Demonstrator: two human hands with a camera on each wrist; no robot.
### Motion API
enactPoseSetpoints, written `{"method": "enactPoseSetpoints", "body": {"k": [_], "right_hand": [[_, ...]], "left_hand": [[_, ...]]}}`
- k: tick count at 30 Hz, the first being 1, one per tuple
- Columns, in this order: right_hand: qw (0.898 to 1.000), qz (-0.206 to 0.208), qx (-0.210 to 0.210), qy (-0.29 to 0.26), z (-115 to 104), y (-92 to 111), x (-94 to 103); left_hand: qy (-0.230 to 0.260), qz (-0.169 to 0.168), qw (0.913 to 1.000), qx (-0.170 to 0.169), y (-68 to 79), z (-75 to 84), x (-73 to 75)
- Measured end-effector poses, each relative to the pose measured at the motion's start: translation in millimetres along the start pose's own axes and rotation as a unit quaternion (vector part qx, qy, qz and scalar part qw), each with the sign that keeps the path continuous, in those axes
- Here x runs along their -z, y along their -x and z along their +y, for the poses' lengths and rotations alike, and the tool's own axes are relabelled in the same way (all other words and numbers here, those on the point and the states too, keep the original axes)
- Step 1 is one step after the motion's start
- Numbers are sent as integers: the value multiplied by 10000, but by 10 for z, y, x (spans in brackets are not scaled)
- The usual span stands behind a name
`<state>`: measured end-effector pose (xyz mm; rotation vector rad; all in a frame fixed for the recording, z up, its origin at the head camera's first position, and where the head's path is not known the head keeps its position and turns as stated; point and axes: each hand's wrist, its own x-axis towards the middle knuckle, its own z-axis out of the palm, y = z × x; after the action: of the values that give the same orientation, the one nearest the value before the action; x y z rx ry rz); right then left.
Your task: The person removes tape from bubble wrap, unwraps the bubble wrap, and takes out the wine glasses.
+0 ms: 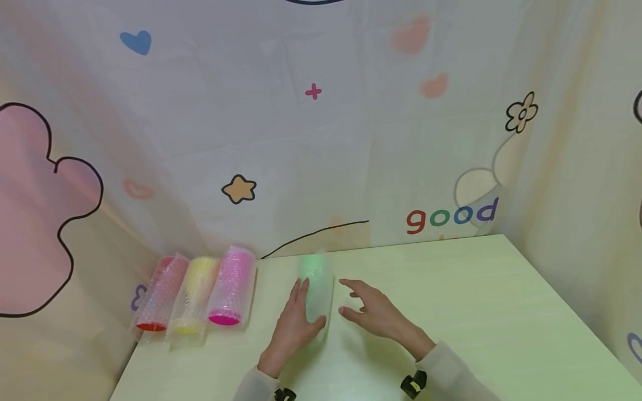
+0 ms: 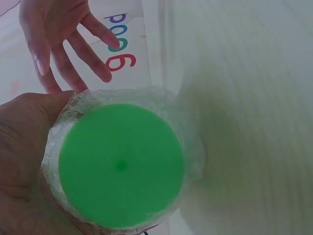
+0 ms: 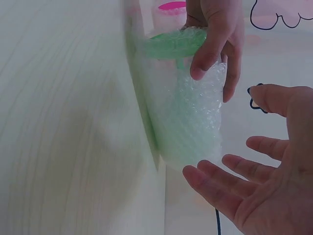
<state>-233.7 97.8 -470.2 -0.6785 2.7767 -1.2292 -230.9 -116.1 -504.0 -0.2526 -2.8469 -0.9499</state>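
Observation:
A green stemmed cup rolled in bubble wrap lies on its side on the table. Its flat round base faces the left wrist camera, and part of a thin stem shows through the wrap in the right wrist view. My left hand grips the wrapped cup near the base, thumb on one side and fingers on the other. To the right, my right hand hovers apart from the cup, its fingers spread and slightly bent, holding nothing. The far end of the cup points toward the back wall.
Left of the hands lie three more bubble-wrapped rolls: one red, one yellow and one pink, side by side. A printed curtain hangs along the back edge of the pale table.

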Motion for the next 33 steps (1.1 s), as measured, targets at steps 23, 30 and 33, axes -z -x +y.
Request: {"method": "enactPoseSetpoints", "body": {"k": [23,30,33], "right_hand": [[9987,-148,-326,-362,120,-12,-38],[9989,20,-399,-243,143,16,-27],[9989,63,-416,-199,156,38,-14]], "left_hand": [[807,-417,9942,-579,76,281,-116],[1068,-700,9902,-563,86,343,-131],[1143,-739,9890,-577,93,363,-134]]}}
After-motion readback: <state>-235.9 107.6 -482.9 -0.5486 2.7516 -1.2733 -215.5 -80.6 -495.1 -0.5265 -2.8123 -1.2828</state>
